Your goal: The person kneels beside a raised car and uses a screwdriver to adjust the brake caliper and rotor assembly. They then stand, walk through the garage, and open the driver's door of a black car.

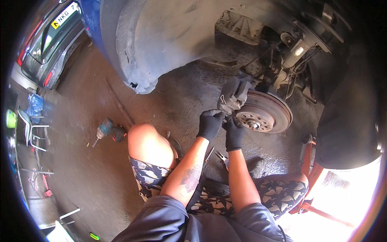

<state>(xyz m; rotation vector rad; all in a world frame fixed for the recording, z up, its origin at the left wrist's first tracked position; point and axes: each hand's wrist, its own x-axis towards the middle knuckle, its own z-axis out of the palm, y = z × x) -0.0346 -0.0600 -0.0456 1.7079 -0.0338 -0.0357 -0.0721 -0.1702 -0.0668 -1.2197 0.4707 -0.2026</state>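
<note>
A brake caliper (234, 93) sits over the edge of a bare, rust-rimmed brake disc (264, 115), with a thin bent wire clip on its near face. My left hand (210, 124), in a black glove, has its fingertips closed at the caliper's lower end. Right beside it, my right hand (234, 134), gloved in black too, is pinched together under the same end of the caliper, close to the disc's left edge. Whatever small part lies between the fingers is hidden. A pair of pliers (222, 157) lies on the floor below my hands, between my forearms.
Above hangs the car's wheel-arch liner (161, 44); the suspension strut (296, 52) rises behind the disc. A red jack or stand (308, 159) is at the right. A cordless power tool (104, 130) and a long bar (119, 101) lie on the floor, left of my knee.
</note>
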